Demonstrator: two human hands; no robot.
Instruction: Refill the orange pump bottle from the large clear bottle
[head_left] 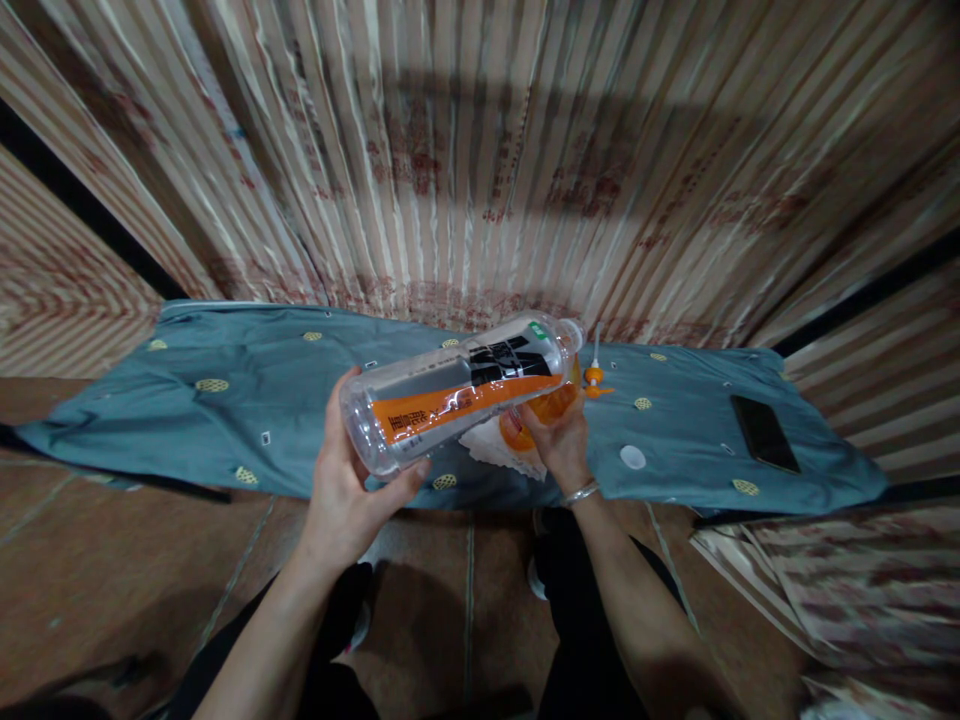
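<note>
My left hand (349, 475) is wrapped round the base of a large clear plastic bottle (457, 385) with an orange and black label. The bottle lies tilted on its side in the air, its open neck up at the right. Under that neck, my right hand (559, 430) grips a smaller orange bottle (551, 400), partly hidden behind the big one. Whether the two mouths touch, I cannot tell. Beneath the orange bottle a crumpled white tissue (491, 445) lies on the cloth. Right of my hands rests an orange pump head (595, 380) with its thin tube pointing away.
A blue-grey cloth (262, 400) with yellow patterns covers the narrow surface in front of me. On it lie a white round cap (632, 457) and a black phone (765, 433) at the right. Striped curtain-like sheets (465, 150) hang close behind.
</note>
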